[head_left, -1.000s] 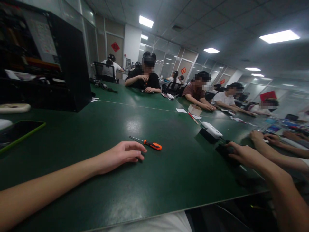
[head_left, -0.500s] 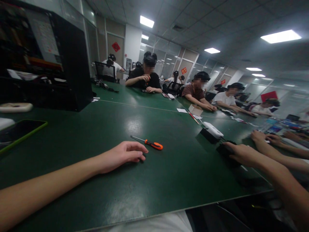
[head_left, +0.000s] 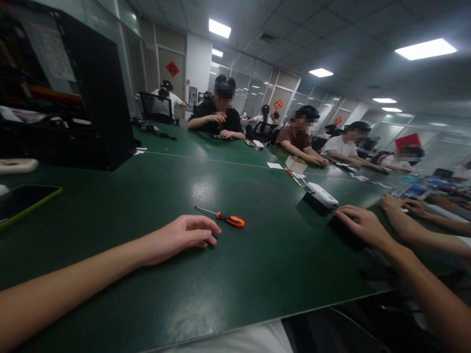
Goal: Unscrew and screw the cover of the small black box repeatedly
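Observation:
My left hand [head_left: 184, 238] rests on the green table, fingers loosely bent and apart, holding nothing. Just beyond its fingertips lies a screwdriver [head_left: 231, 219] with an orange and black handle, its shaft pointing left. Out to the right, my right hand [head_left: 362, 224] reaches over a dark box-shaped object [head_left: 346, 233]. Its fingertips are drawn together beside the end of a white device [head_left: 322, 194] that sits on a black block [head_left: 315, 204]. What the fingertips pinch, if anything, is too small and dark to make out.
An open black computer case [head_left: 99, 98] stands at the left, near a green-edged phone [head_left: 29, 201]. A small cardboard box [head_left: 296, 164] and a paper slip [head_left: 275, 165] lie farther back. Another person's hand [head_left: 393, 208] is close on the right. Several people sit around the table.
My right hand has shifted, its fingertips now nearer the end of the white device. The view has turned slightly right. My left hand and the screwdriver keep their places on the table.

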Demonstrator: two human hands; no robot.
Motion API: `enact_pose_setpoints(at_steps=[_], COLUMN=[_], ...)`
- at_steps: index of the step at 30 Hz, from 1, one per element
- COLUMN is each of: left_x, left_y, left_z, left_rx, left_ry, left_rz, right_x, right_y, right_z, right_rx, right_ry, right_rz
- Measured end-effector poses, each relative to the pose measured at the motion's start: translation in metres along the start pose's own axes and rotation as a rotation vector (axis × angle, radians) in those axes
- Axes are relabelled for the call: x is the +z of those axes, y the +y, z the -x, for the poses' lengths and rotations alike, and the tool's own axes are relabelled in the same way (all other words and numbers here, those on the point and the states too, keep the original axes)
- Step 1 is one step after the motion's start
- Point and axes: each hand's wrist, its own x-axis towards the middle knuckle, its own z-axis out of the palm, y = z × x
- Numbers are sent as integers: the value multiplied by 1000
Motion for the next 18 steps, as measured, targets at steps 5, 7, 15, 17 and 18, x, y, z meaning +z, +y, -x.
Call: enact_pose_setpoints(at_steps=[5, 7, 15, 17, 18], left_x=[0, -1, 0, 0, 0], left_y=[0, 0, 1, 1, 1], left_z=[1, 1, -1, -1, -1], left_rx=[3, 4, 5, 9, 12], left_ry=[-15, -21, -20, -24, -27], left_rz=[-13, -7, -35, -37, -39], right_x=[5, 5, 2, -1, -3], right_y=[2, 1, -5, -5, -5], right_z=[5, 6, 7, 3, -1], right_rx=[54, 70, 99, 102, 104], right_ry=[94, 96, 66, 38, 16], right_rz=[9, 12, 98, 124, 137])
